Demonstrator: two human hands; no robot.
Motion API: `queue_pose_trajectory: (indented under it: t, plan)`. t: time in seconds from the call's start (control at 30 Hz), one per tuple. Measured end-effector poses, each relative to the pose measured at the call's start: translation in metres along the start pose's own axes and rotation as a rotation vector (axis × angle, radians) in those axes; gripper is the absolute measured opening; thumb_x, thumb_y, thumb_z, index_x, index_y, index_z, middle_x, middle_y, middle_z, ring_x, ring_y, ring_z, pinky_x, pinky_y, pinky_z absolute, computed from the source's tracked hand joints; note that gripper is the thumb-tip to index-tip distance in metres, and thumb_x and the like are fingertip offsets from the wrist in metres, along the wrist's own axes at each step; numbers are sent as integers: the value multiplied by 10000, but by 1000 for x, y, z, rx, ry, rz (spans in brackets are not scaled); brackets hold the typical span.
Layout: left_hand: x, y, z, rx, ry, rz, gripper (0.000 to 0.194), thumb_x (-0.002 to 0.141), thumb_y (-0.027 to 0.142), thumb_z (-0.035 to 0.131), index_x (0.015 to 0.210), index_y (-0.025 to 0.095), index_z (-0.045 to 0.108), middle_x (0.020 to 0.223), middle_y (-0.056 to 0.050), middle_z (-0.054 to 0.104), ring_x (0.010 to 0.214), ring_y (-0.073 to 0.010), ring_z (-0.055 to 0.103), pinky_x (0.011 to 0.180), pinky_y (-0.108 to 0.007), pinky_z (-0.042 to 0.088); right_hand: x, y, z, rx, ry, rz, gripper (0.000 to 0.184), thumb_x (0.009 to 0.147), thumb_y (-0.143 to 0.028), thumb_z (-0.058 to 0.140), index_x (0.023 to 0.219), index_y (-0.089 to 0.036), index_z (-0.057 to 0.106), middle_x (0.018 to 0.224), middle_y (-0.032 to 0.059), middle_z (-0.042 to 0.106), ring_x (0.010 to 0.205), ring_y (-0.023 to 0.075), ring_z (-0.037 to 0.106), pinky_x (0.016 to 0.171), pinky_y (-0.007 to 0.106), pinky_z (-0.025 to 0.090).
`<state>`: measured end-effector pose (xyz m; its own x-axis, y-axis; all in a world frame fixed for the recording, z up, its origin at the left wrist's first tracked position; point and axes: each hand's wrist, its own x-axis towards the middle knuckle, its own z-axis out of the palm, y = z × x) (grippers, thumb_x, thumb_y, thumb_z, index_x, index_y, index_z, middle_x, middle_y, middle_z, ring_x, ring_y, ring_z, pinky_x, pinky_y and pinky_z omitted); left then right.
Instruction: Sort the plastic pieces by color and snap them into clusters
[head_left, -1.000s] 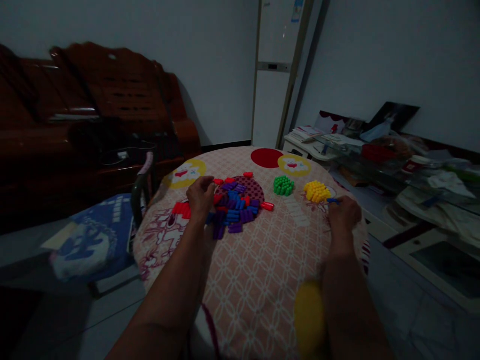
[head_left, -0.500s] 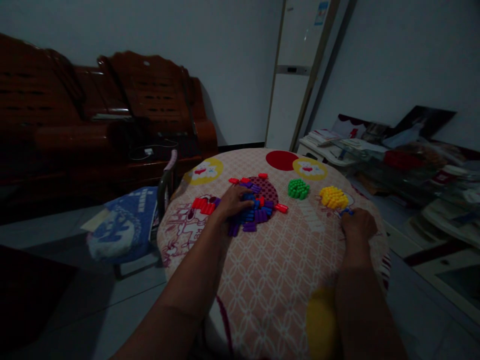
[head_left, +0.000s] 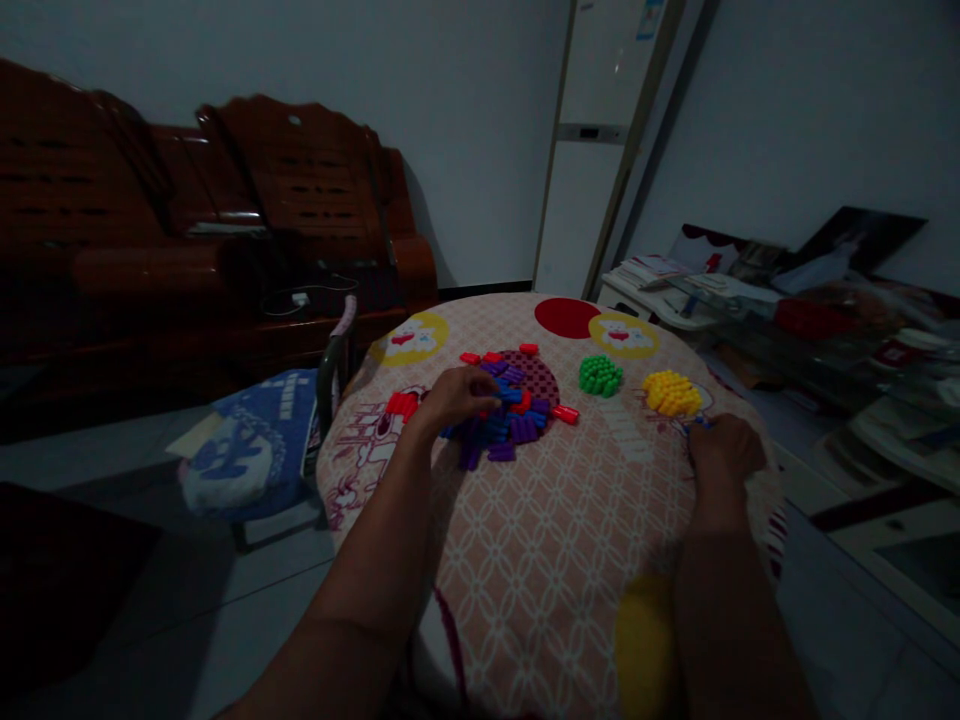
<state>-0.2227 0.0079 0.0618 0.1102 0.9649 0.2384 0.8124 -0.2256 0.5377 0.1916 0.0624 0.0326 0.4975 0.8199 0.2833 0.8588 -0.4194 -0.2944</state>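
Observation:
My left hand (head_left: 459, 396) is over a loose pile of purple, blue and red plastic building pieces (head_left: 523, 430) on the round table. Its thumb and fingers pinch together at a blue piece (head_left: 508, 392), and part of the grip is hidden. On the right side of the table my right hand (head_left: 726, 446) is closed, with a blue piece (head_left: 697, 425) showing at its fingertips. Just beyond it is a tight cluster of yellow pieces (head_left: 673, 393). A green cluster (head_left: 600, 375) stands between the pile and the yellow one.
A patterned cloth (head_left: 555, 540) covers the table. Left of it is a chair with a blue cushion (head_left: 251, 440). Wooden seats (head_left: 300, 180) line the back wall near a tall white cabinet unit (head_left: 585, 190). A cluttered glass-topped stand (head_left: 817, 340) is on the right.
My left hand has risen slightly off the pile and drawn its fingers into a pinch. My right hand stays in nearly the same place, still closed. The view has shifted a little.

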Motion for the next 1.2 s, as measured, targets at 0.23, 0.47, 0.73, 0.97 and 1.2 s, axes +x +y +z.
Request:
queue_pose_trajectory:
  t: [0.23,0.47,0.73,0.97,1.2]
  plan:
    - [-1,15,5,173,-265,16,271,610,229,779,876,182,755,869,-47,727,785,-203,631,683,-266,427,4,-5,4,276,315,-43,354,825,-261,514,1093,-147,715,1026,174,709,967,302,647,817,412,490]
    - [3,14,0,-299,-50,-44,293,656,423,751,785,163,707,696,-10,665,669,-170,601,612,-254,425,-16,-42,3,607,449,-368,311,882,-316,440,905,-161,708,884,131,729,834,235,662,787,345,509]
    - [5,54,38,-914,-233,-82,410,714,456,738,963,131,707,806,-32,691,662,-135,594,623,-240,470,-101,-110,3,1089,-314,-833,314,899,-379,524,1062,-202,725,938,62,747,864,207,698,794,318,556]
    - [10,56,61,-979,-265,-82,444,731,480,740,994,125,698,821,-47,699,678,-139,607,641,-247,492,-107,-111,6,1198,-742,-568,398,831,-411,539,1165,-222,645,663,-41,620,464,142,596,454,268,529]
    - [11,53,76,-1026,-276,-136,464,763,572,702,884,125,668,727,-13,652,655,-133,603,658,-261,504,-105,-113,15,1196,-688,-420,268,761,-437,595,902,-209,582,528,-75,563,375,118,542,342,207,434]
